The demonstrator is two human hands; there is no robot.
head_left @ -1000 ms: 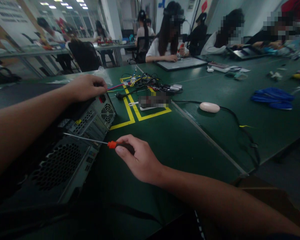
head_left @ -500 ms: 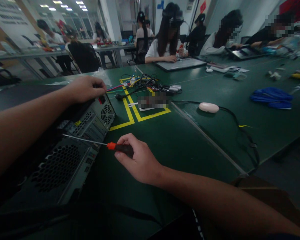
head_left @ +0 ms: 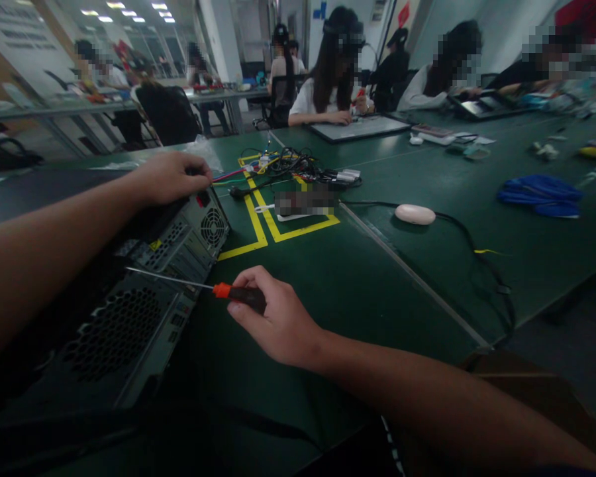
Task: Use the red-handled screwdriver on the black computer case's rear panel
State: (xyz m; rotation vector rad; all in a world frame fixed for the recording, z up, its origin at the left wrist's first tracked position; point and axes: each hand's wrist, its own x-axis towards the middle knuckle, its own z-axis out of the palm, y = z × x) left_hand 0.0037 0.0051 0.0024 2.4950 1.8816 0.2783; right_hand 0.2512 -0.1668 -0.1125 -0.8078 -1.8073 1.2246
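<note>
Green counter (head_left: 377, 291) bears a computer case (head_left: 129, 324), left grip (head_left: 171, 175) curled on its top, right grip (head_left: 278, 324) clamped on the screwdriver (head_left: 223, 289) pointing at its back.

Table: long worktop (head_left: 357, 285) with a dark green surface.
Seam: a pale strip (head_left: 412, 275) runs across the top from the middle towards the near right edge.
Markings: yellow tape lines (head_left: 256, 222) form nested corners.
Left: a computer case (head_left: 144, 318) lies on its side, with the vented rear panel facing the tape.
Centre: a tangle of cables (head_left: 291, 162) lies over the far end of the tape.
Right of the seam: a pale oval device (head_left: 415, 214), a black cable (head_left: 481, 255) touching it, and a blue cloth (head_left: 541, 193) well apart from them.
Far end: a flat grey panel (head_left: 360, 126).
</note>
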